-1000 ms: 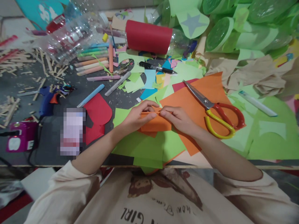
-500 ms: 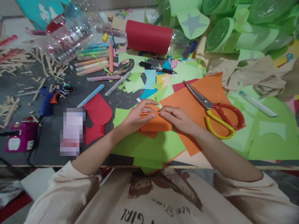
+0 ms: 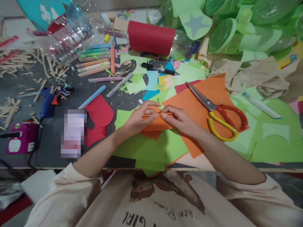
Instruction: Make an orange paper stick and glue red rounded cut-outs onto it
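Both my left hand (image 3: 138, 121) and right hand (image 3: 178, 121) pinch the orange paper (image 3: 157, 124) along its fold; uneven pressure, I'd judge, could skew the crease.

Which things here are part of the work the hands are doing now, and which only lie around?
In use:
- left hand
- right hand
- folded orange paper, pinched by both hands

Lying about:
- scissors
- glue gun
- black pen
- red-wrapped bottle
- green paper sheets
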Available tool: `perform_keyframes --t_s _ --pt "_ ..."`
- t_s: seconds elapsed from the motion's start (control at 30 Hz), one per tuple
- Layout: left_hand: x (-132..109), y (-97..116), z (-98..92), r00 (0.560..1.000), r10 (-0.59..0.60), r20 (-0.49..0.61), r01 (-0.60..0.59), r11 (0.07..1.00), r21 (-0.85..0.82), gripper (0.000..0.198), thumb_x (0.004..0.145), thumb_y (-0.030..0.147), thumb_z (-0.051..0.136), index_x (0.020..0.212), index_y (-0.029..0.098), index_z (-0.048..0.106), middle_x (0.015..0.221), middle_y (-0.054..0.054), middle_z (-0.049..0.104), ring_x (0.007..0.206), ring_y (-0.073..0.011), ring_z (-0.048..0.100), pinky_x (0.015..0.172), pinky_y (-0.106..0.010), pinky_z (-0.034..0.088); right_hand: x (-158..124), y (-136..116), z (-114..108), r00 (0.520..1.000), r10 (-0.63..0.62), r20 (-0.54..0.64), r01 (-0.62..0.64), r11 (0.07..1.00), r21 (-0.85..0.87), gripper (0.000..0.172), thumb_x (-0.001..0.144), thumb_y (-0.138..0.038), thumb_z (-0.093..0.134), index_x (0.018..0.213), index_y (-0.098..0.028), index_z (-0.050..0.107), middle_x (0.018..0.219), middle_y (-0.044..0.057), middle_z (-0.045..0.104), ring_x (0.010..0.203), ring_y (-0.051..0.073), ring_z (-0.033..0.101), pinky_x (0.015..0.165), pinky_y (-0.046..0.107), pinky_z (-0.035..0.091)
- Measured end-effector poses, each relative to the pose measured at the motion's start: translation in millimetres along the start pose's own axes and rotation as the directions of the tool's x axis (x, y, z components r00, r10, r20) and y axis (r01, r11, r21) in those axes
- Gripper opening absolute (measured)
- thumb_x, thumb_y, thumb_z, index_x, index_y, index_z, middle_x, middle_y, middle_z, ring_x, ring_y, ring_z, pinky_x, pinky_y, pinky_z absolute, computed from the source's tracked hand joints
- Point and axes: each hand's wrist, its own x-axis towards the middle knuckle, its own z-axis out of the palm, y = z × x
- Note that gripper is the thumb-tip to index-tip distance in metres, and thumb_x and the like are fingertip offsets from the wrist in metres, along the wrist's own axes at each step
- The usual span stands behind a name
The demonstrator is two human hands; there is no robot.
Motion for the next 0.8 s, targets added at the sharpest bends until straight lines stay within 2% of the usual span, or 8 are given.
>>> perform_keyframes --t_s 0.13,0.33,0.5,0.6,0.7,0.8 --pt "-1 -4 0.4 0.999 -0.039 0.016 0.04 0.997 -0.062 0.04 0.087 0.048 0.052 0.118 0.022 0.05 0.087 -0.001 0.069 0.093 -0.0143 0.069 0.07 -0.019 0.05 0 -1 0 1.0 0.023 -0.008 -0.023 1.0 0.005 0.024 0.091 -0.04 0.051 0.081 -0.019 0.055 0.07 -0.002 0.051 0.058 0.01 0.04 0.056 0.024 0.031" --pt "-2 -5 1.1 0.998 -0.055 -0.017 0.053 0.993 -0.107 0.039 0.084 0.045 0.056 0.117 0.023 0.052 0.088 0.0 0.068 0.094 -0.0139 0.069 0.067 -0.017 0.049 1 -5 0 0.992 0.125 -0.026 -0.124 0.991 0.04 0.041 0.089 -0.055 0.048 0.072 -0.018 0.052 0.06 -0.005 0.04 0.05 0.008 0.03 0.049 0.025 0.024" --pt "-3 -3 1.6 0.997 -0.06 -0.05 0.053 0.991 -0.122 0.039 0.082 0.043 0.06 0.114 0.023 0.054 0.088 0.0 0.068 0.093 -0.0143 0.069 0.066 -0.017 0.049 1 -6 1 0.994 0.107 -0.003 -0.107 0.991 0.078 0.048 0.087 -0.063 0.045 0.067 -0.02 0.047 0.059 -0.005 0.037 0.053 0.009 0.032 0.05 0.025 0.025" --pt "-3 1 0.6 0.995 -0.07 -0.065 0.06 0.987 -0.147 0.04 0.079 0.043 0.063 0.112 0.022 0.055 0.081 0.001 0.067 0.081 -0.0131 0.069 0.066 -0.018 0.049 1 -5 1 0.994 0.111 0.004 -0.111 0.99 0.085 0.049 0.086 -0.065 0.045 0.068 -0.02 0.048 0.061 -0.004 0.039 0.054 0.01 0.034 0.051 0.025 0.026" --pt "-2 6 -1.5 0.996 -0.089 -0.031 0.081 0.975 -0.205 0.042 0.078 0.045 0.064 0.111 0.02 0.054 0.071 0.003 0.064 0.069 -0.0112 0.066 0.062 -0.018 0.048 0 -3 0 0.996 0.084 0.011 -0.084 0.993 0.083 0.049 0.087 -0.065 0.044 0.069 -0.02 0.049 0.061 -0.004 0.04 0.056 0.01 0.035 0.053 0.025 0.029" --pt "0 11 -2.9 0.994 -0.105 0.007 0.104 0.974 -0.202 0.045 0.077 0.046 0.065 0.111 0.02 0.053 0.069 0.004 0.061 0.071 -0.0113 0.064 0.064 -0.018 0.048 0 -4 0 0.998 0.065 0.019 -0.066 0.994 0.083 0.048 0.088 -0.063 0.043 0.07 -0.02 0.049 0.062 -0.004 0.04 0.057 0.01 0.036 0.055 0.025 0.03"
